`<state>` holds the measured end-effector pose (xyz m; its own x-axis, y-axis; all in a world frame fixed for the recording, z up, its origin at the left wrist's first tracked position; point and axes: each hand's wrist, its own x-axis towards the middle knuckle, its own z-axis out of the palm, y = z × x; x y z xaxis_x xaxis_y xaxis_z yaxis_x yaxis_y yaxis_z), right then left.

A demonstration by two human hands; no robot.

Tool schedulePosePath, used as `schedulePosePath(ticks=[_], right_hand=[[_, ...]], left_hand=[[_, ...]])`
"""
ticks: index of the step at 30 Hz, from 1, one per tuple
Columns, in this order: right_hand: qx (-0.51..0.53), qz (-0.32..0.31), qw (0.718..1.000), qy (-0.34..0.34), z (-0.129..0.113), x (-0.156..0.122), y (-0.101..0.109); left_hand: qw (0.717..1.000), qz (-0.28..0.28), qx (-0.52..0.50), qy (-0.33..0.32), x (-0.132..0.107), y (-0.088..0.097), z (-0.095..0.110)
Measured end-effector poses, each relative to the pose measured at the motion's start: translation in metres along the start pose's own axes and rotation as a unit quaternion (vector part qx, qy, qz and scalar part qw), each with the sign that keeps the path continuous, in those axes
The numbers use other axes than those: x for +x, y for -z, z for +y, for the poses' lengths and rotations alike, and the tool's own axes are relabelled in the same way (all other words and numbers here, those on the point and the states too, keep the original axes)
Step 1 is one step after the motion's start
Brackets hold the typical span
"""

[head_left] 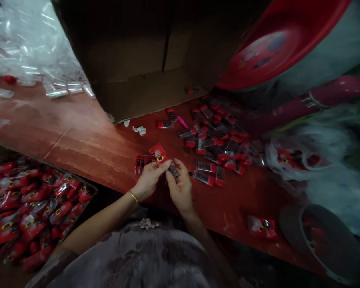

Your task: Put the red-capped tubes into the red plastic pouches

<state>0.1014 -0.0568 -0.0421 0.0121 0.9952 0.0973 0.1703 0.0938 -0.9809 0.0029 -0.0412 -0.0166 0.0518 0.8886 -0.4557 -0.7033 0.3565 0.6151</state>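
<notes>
At the table's near edge my left hand (150, 180), a gold bracelet on its wrist, is closed on a small red printed packet (158, 152). Close against it, my right hand (180, 185) pinches a small clear container (174, 171) with dark contents. Whether the container is partly inside the packet, I cannot tell. Beside my left hand lie several red-and-black pieces (141, 161). To the right of my hands is a loose pile of clear containers with red caps (205, 167), dark inside.
A big open cardboard box (150, 96) stands behind my hands. Clear plastic tubes (57, 93) heap at far left. Below them, a carton holds filled red packets (33, 224). A red basin (276, 60), plastic bags (300, 160) and a grey bucket (345, 248) are at right.
</notes>
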Motion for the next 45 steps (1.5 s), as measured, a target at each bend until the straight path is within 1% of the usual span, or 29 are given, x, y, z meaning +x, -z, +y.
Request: schedulePosePath(ticks=[4,8,10,14,16,17,19,20,21,22,23,24,25,26,27,28,29,30,31,32,33,34,35,36,38,40,42,43,45], right_hand=[[0.066,-0.032,0.996,-0.06,-0.002,0.001,-0.002],[0.111,-0.092,0.988,-0.059,-0.006,0.001,0.005],[0.116,-0.099,0.987,-0.054,-0.005,0.001,0.005],[0.063,-0.07,0.995,-0.036,-0.002,0.003,-0.007],[-0.014,-0.062,0.998,0.018,-0.002,0.006,-0.011],[-0.063,-0.063,0.995,0.054,-0.003,0.008,-0.009],[-0.168,-0.062,0.977,0.115,-0.004,0.012,0.002],[-0.222,-0.047,0.966,0.125,-0.004,0.012,0.013],[-0.276,-0.023,0.953,0.119,-0.002,0.013,0.025],[-0.333,0.013,0.938,0.097,0.0,0.012,0.039],[-0.395,0.052,0.915,0.063,0.004,0.012,0.053],[-0.453,0.074,0.888,0.025,0.008,0.011,0.065],[-0.499,0.082,0.863,0.002,0.013,0.01,0.075],[-0.534,0.08,0.842,-0.005,0.018,0.01,0.082],[-0.557,0.069,0.827,0.0,0.022,0.009,0.084],[-0.57,0.054,0.82,0.018,0.025,0.01,0.084],[-0.574,0.04,0.817,0.039,0.028,0.011,0.081],[-0.572,0.028,0.817,0.06,0.029,0.012,0.076],[-0.567,0.017,0.82,0.076,0.03,0.014,0.07],[-0.559,0.01,0.824,0.086,0.03,0.016,0.065],[-0.551,0.005,0.829,0.094,0.031,0.018,0.06],[-0.542,0.002,0.835,0.099,0.031,0.019,0.056],[-0.531,0.001,0.84,0.106,0.032,0.019,0.054],[-0.521,0.001,0.846,0.113,0.033,0.019,0.053],[-0.501,0.007,0.856,0.129,0.036,0.018,0.054],[-0.485,0.017,0.862,0.144,0.039,0.016,0.056],[-0.483,0.036,0.863,0.147,0.039,0.015,0.057],[-0.484,0.049,0.862,0.144,0.037,0.015,0.056],[-0.474,0.075,0.867,0.135,0.032,0.014,0.053]], left_hand=[[1.0,-0.003,0.008,-0.013,-0.003,0.006,0.003],[1.0,-0.011,0.018,-0.012,-0.007,0.015,0.011],[1.0,-0.008,0.026,-0.016,-0.01,0.018,0.011],[0.999,0.013,0.043,0.003,-0.018,0.015,0.009],[0.998,0.021,0.045,0.035,-0.024,0.018,0.015],[0.997,0.026,0.05,0.05,-0.028,0.022,0.02],[0.995,0.055,0.07,0.054,-0.037,0.043,0.036],[0.993,0.088,0.078,0.033,-0.043,0.059,0.047],[0.987,0.133,0.084,-0.019,-0.049,0.078,0.059],[0.974,0.189,0.094,-0.082,-0.056,0.099,0.072],[0.952,0.242,0.106,-0.156,-0.064,0.12,0.084],[0.921,0.295,0.119,-0.225,-0.072,0.14,0.095],[0.882,0.363,0.129,-0.272,-0.078,0.155,0.104],[0.864,0.391,0.154,-0.276,-0.083,0.165,0.11],[0.853,0.408,0.18,-0.271,-0.085,0.168,0.112],[0.854,0.403,0.205,-0.258,-0.084,0.164,0.11],[0.858,0.383,0.229,-0.254,-0.079,0.154,0.104],[0.87,0.337,0.253,-0.256,-0.072,0.138,0.094],[0.862,0.304,0.302,-0.272,-0.063,0.12,0.082],[0.844,0.256,0.383,-0.276,-0.053,0.101,0.07],[0.815,0.177,0.48,-0.272,-0.042,0.083,0.057],[0.765,0.107,0.566,-0.287,-0.031,0.067,0.045],[0.719,0.078,0.622,-0.301,-0.021,0.056,0.034],[0.682,0.052,0.665,-0.301,-0.012,0.049,0.026],[0.627,0.03,0.719,-0.298,0.003,0.046,0.016],[0.595,0.03,0.746,-0.298,0.013,0.05,0.012],[0.581,0.039,0.754,-0.304,0.018,0.054,0.011],[0.58,0.043,0.753,-0.307,0.019,0.054,0.011],[0.593,0.048,0.741,-0.311,0.019,0.049,0.011]])
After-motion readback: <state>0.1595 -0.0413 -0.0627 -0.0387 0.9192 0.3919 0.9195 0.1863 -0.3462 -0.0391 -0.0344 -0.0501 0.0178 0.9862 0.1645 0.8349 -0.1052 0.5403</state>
